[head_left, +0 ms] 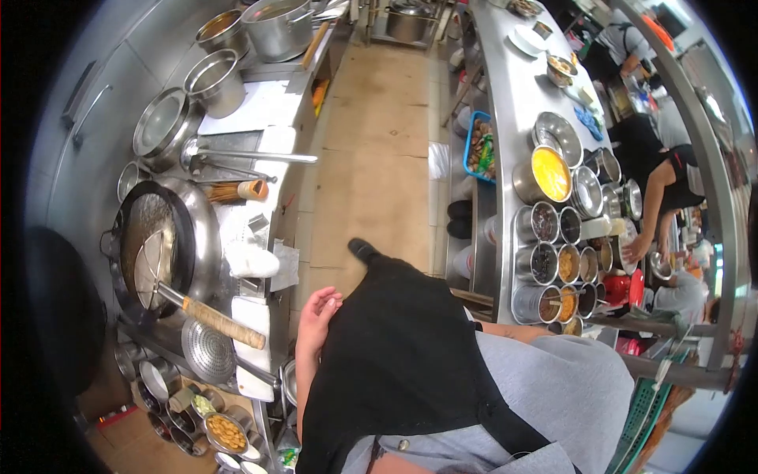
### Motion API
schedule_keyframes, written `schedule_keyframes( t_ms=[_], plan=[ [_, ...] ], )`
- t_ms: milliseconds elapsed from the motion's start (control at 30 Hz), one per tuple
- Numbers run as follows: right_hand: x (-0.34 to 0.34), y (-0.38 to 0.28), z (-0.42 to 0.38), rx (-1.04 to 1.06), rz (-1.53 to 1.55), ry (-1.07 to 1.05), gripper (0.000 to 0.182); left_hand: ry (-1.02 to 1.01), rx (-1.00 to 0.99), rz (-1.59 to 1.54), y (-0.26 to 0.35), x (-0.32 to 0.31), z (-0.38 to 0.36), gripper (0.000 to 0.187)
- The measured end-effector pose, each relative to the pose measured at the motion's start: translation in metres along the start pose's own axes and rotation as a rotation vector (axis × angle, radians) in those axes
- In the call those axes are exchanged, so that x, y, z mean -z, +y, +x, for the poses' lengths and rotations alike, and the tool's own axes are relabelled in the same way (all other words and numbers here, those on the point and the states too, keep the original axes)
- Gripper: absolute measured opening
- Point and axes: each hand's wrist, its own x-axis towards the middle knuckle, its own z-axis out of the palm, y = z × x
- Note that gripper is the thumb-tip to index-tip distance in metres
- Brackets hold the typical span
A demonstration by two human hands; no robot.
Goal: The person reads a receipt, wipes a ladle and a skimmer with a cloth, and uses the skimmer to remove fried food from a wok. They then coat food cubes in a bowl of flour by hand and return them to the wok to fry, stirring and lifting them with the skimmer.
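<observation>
My left hand hangs beside the black apron, its fingers loosely bent and apart, holding nothing. To its left, a wire strainer with a wrapped handle rests across a dark wok on the stove. A perforated metal skimmer lies just below, its handle pointing toward my left hand. Past the apron's right side part of my right forearm shows, but the hand itself is hidden. A white cloth-like bundle sits on the stove edge.
Metal pots, a ladle and a bamboo brush line the left counter. On the right steel counter stand a pot of yellow liquid and several ingredient tins. A co-worker's arm reaches in from beyond.
</observation>
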Motion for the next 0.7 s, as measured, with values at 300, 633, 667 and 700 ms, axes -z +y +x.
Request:
schedule_keyframes(
  t_ms=[300,633,667,700],
  plan=[
    [-0.004,-0.012,-0.02,0.022,-0.377,0.28,0.057,0.073,0.012,-0.033,0.004,-0.003,-0.013,0.033],
    [0.002,0.005,0.007,0.038,-0.509,0.369,0.052,0.006,0.017,0.036,-0.003,0.0,0.0,0.037],
    [0.003,0.005,0.018,0.051,-0.637,0.513,0.052,-0.014,-0.007,0.056,-0.01,0.005,0.004,0.039],
    [0.003,0.006,0.023,0.035,-0.781,0.647,0.052,-0.006,0.008,0.084,-0.013,0.006,0.006,0.038]
  ],
)
